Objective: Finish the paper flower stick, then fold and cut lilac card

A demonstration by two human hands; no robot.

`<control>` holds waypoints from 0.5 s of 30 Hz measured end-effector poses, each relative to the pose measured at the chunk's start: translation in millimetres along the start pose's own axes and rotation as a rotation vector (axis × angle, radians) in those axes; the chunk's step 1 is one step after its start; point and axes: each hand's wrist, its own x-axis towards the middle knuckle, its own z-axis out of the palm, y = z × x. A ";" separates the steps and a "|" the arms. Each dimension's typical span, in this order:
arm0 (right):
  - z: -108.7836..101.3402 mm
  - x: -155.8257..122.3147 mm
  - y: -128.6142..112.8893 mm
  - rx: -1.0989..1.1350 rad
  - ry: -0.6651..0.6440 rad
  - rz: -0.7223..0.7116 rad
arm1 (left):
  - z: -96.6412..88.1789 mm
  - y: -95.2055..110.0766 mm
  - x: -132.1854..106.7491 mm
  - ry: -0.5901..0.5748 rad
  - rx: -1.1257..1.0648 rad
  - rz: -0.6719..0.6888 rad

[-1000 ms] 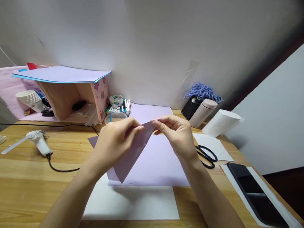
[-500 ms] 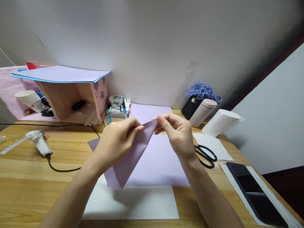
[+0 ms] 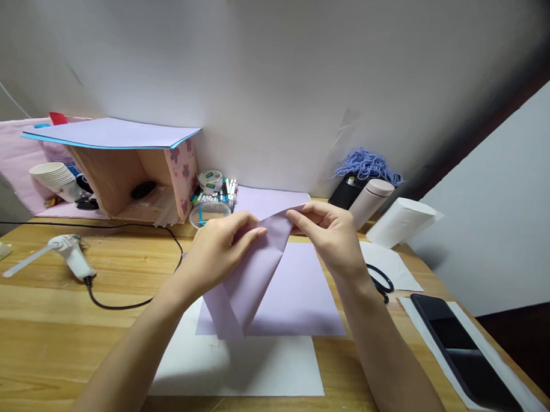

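A folded sheet of purple paper (image 3: 260, 268) hangs tilted between my hands, its lower point close above the table. My left hand (image 3: 223, 246) pinches its upper left edge, thumb on the near face. At the upper right corner, my right hand (image 3: 330, 232) grips the paper between thumb and fingers. Beneath it lies another purple sheet (image 3: 305, 291), and nearer to me a white sheet (image 3: 269, 374) with small faint marks. The fingers behind the folded paper are partly hidden.
Black-handled scissors (image 3: 381, 276) lie partly hidden behind my right forearm. A phone (image 3: 463, 351) rests on white paper at right. On the left are a glue gun (image 3: 72, 256) with its cord and an open box (image 3: 122, 182). Markers (image 3: 214, 196) and a pink bottle (image 3: 369, 200) stand at the back.
Both hands have shifted slightly right with the folded purple paper. Its top edge now bows more, and its lower point has moved right. My right forearm covers more of the scissors.
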 end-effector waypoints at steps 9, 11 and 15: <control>-2.7 0.4 -3.4 -0.026 0.014 -0.012 | -0.1 0.3 -0.8 0.007 -0.048 0.004; -2.5 0.3 -3.4 -0.026 0.010 -0.017 | -0.2 0.8 -0.9 0.010 -0.056 0.004; -2.7 0.0 -3.5 -0.021 0.015 -0.009 | 0.0 1.2 -0.8 0.015 -0.063 0.000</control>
